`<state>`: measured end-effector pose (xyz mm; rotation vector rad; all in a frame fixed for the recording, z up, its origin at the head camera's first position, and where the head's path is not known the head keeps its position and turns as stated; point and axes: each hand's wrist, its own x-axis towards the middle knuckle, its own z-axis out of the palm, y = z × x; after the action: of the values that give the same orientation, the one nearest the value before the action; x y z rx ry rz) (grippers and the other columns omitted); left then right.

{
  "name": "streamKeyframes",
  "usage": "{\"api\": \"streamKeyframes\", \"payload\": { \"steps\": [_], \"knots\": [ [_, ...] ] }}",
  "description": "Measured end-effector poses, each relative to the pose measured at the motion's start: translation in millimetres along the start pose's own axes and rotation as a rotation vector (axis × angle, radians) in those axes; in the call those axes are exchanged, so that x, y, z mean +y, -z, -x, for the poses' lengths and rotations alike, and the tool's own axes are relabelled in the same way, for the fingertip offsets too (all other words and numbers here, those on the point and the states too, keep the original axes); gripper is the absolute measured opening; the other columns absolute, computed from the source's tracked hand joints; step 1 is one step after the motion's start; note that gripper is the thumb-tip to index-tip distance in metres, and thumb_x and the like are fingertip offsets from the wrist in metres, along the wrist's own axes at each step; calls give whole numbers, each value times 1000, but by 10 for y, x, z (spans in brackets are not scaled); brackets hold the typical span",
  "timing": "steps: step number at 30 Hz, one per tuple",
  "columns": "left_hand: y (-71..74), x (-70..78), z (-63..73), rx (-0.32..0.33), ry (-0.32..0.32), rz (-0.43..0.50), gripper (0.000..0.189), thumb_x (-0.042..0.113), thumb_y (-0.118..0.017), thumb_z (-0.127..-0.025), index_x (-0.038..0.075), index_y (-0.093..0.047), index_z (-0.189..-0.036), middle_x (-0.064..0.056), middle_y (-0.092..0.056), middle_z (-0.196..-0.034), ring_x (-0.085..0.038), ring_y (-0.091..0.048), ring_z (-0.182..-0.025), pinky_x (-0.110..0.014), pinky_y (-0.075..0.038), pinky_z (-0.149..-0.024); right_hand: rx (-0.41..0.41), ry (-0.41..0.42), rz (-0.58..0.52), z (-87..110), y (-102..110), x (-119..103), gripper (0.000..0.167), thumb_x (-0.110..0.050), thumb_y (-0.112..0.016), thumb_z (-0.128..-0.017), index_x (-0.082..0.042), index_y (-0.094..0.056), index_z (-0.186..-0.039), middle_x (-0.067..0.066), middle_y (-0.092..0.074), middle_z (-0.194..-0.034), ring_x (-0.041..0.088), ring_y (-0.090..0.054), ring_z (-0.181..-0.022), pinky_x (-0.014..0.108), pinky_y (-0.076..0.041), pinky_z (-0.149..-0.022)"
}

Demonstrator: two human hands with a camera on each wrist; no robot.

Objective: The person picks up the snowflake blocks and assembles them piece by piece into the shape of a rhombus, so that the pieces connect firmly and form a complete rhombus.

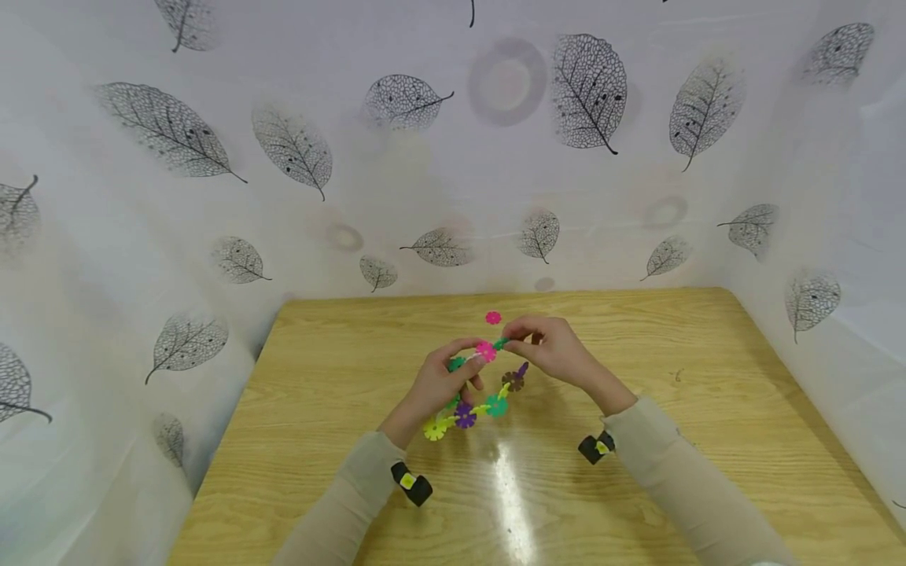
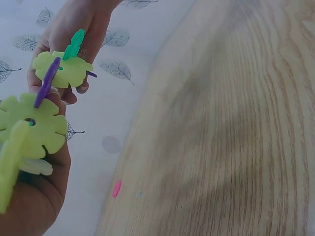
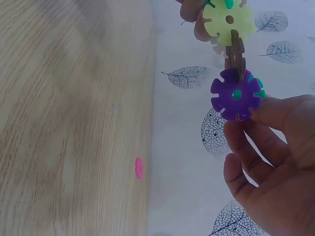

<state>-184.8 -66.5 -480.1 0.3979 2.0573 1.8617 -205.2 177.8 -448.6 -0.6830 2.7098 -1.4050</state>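
Note:
A chain of interlocking flower-shaped plastic discs hangs in the air between the two hands. My left hand (image 1: 440,379) pinches a pink disc (image 1: 486,351) at the chain's upper end. Thumb and fingers of my right hand (image 1: 555,350) pinch a green disc (image 1: 500,344) right at the pink one's edge. Below hang a yellow disc (image 1: 435,429), a purple disc (image 1: 465,416), a teal disc (image 1: 497,406) and a brown disc (image 1: 513,381), slotted edge to edge. In the right wrist view, another purple disc (image 3: 228,102) overlaps the right fingertips and partly hides the green disc.
A loose pink disc (image 1: 493,317) lies flat on the wooden table (image 1: 325,369) beyond the hands, near the back edge. Pale sheeting with a leaf print (image 1: 453,173) closes off the back and both sides of the table.

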Motion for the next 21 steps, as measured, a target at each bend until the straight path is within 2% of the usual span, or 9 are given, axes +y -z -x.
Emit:
{"api": "streamKeyframes", "payload": {
  "steps": [9, 12, 15, 18, 21],
  "knots": [
    [13, -1, 10, -45, -27, 8, 38, 24, -58, -110, 14, -58, -147, -4, -71, -76, -11, -65, -53, -25, -59, -54, 7, 36, -7, -7, -23, 14, 11, -9, -73, -100, -14, -79, -107, 1, -79, -102, 17, -69, -91, 29, -54, -74],
    [11, -2, 20, -53, -18, 9, 36, 24, -59, -110, 15, -59, -145, -12, -72, -77, -12, -64, -52, -26, -59, -53, -3, 75, -16, -14, -37, 5, 14, -5, -72, -99, -13, -80, -107, 4, -79, -102, 25, -70, -89, 29, -55, -72],
    [9, -10, 31, -55, -3, 9, 35, 24, -59, -110, 16, -58, -144, -26, -72, -83, -12, -64, -51, -27, -59, -53, -22, 98, -20, -24, -55, 2, 15, -2, -71, -99, -12, -80, -107, 7, -79, -102, 30, -70, -87, 29, -57, -71],
    [12, -15, 41, -61, 6, 11, 37, 25, -58, -110, 16, -57, -146, -36, -69, -90, -12, -64, -52, -28, -60, -55, -23, 80, -16, -36, -68, 3, 15, -3, -71, -100, -12, -80, -108, 9, -80, -103, 26, -70, -86, 29, -56, -71],
    [19, -17, 47, -72, 1, 18, 40, 27, -57, -111, 15, -54, -149, -38, -67, -93, -12, -65, -52, -27, -60, -56, -12, 53, -12, -48, -69, 11, 13, -8, -72, -100, -14, -80, -108, 7, -80, -104, 18, -69, -87, 28, -55, -72]
  ]
}}
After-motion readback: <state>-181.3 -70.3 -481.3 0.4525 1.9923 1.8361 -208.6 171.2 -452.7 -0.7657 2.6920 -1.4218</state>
